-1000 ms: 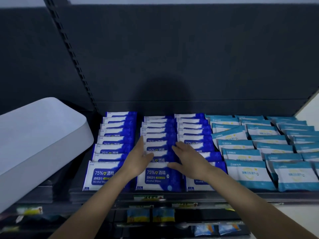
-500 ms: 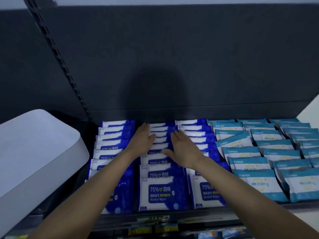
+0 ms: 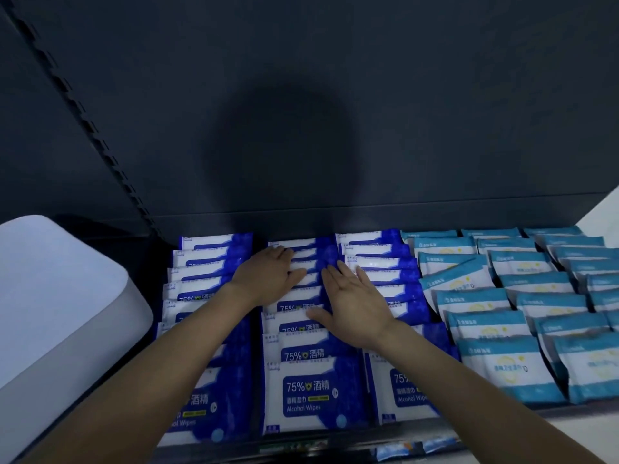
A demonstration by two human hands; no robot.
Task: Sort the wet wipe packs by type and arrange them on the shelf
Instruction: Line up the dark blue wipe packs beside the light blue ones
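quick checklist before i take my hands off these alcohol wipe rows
1. Hands free: left hand and right hand lie flat on the dark blue packs, gripping nothing: ok.
2. Types apart: dark blue on the left, light blue packs on the right, no mixing seen: ok.
3. Middle row aligned under the hands: cannot tell.
4. Light blue rows neat: one skewed pack near the back: not ok.

White rounded bin (image 3: 60,296) at left. Dark back panel (image 3: 452,95), round shadow (image 3: 284,162) on it. Slotted upright (image 3: 82,119) upper left.
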